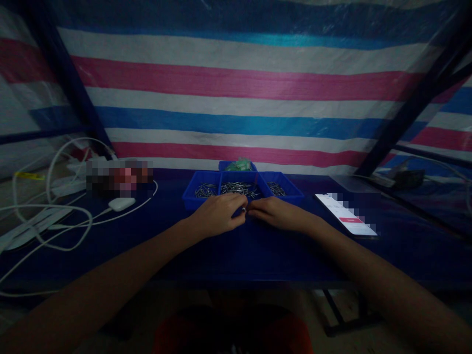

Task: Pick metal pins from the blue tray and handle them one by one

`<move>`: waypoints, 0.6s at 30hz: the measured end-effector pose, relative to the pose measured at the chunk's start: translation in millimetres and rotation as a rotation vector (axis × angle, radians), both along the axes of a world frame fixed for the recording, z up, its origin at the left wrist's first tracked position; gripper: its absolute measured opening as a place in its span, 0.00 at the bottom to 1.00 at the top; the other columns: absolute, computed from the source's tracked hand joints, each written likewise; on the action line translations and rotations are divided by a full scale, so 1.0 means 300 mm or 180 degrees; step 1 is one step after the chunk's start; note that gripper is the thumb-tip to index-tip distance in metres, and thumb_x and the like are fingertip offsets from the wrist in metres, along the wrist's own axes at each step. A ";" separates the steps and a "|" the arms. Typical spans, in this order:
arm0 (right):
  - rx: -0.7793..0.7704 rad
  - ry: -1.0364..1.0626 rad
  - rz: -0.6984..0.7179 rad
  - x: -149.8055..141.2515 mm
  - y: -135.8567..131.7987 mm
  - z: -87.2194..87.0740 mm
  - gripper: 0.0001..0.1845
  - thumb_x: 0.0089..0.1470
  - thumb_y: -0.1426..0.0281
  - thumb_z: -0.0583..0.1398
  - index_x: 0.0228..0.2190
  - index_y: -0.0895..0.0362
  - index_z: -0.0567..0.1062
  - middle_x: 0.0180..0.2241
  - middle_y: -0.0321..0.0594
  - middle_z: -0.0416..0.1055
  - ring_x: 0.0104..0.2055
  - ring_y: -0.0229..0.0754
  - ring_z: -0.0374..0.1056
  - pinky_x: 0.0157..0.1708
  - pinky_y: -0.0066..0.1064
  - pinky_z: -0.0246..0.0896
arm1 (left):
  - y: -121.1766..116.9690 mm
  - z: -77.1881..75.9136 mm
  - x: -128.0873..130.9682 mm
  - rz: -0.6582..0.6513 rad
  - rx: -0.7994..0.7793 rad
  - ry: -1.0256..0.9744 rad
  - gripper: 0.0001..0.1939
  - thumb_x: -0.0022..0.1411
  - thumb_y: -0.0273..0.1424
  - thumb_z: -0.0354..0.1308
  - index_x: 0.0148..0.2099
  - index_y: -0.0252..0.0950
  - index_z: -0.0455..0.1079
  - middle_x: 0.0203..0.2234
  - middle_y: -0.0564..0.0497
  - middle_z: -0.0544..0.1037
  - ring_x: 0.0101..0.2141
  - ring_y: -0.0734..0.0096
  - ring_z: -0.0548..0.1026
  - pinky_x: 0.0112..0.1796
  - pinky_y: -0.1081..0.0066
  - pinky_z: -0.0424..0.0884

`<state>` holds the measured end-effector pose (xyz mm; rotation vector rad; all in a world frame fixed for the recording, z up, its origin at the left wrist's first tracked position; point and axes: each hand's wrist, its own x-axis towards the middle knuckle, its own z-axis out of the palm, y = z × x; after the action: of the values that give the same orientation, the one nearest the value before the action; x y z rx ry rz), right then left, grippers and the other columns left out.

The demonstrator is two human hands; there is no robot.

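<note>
My left hand (220,214) is pinched at the front of the blue bins, a small shiny metal piece (244,210) showing between thumb and forefinger. Its exact kind is too small to make out. My right hand (277,212) almost meets it from the other side, fingers pressed together; whatever they hold is hidden. Just beyond both hands stand a left blue bin (189,195), a middle blue bin (262,184) and a right blue bin (294,192). Small, thin metal pieces (238,187) lie loose in all three.
Behind these is another blue bin (222,165) with green packets (240,164). A lit phone (342,214) lies on the right of the blue table (258,260). White cables (79,216) and a white charger (121,203) occupy the left. A striped sheet (236,83) hangs behind.
</note>
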<state>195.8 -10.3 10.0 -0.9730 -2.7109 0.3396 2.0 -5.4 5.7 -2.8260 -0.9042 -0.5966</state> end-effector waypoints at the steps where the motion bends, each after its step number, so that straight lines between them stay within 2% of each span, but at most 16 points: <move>1: 0.0023 -0.0021 -0.0022 0.003 -0.001 0.003 0.11 0.56 0.70 0.49 0.34 0.59 0.69 0.30 0.40 0.69 0.31 0.37 0.64 0.32 0.28 0.56 | 0.001 0.001 -0.001 0.0100 0.0000 0.0061 0.07 0.58 0.32 0.46 0.38 0.36 0.61 0.30 0.52 0.71 0.33 0.72 0.69 0.32 0.73 0.62; 4: 0.0111 -0.0042 -0.0083 0.006 -0.006 0.011 0.10 0.56 0.68 0.50 0.34 0.59 0.69 0.29 0.39 0.69 0.30 0.36 0.64 0.30 0.28 0.56 | 0.010 0.000 -0.004 0.0318 -0.0051 0.0300 0.08 0.58 0.34 0.45 0.37 0.36 0.62 0.27 0.52 0.71 0.30 0.71 0.70 0.29 0.73 0.61; 12: 0.0157 -0.0099 -0.0045 -0.001 -0.004 0.000 0.10 0.56 0.69 0.49 0.30 0.59 0.68 0.27 0.39 0.68 0.28 0.35 0.63 0.29 0.27 0.55 | 0.017 -0.024 0.001 0.0052 -0.0172 0.0500 0.09 0.60 0.34 0.45 0.36 0.36 0.63 0.28 0.52 0.72 0.30 0.73 0.70 0.27 0.74 0.60; 18: 0.0232 -0.0164 -0.0175 0.011 0.003 0.003 0.09 0.56 0.71 0.48 0.31 0.59 0.67 0.27 0.39 0.69 0.28 0.36 0.63 0.28 0.27 0.53 | 0.018 -0.024 -0.007 0.0241 -0.0174 0.0606 0.11 0.60 0.34 0.43 0.35 0.35 0.64 0.26 0.51 0.72 0.26 0.71 0.70 0.24 0.73 0.59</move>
<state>199.0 -9.4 10.9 -1.0474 -2.7155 0.2068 0.0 0.0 -1.5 -2.8203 -0.9997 -0.2919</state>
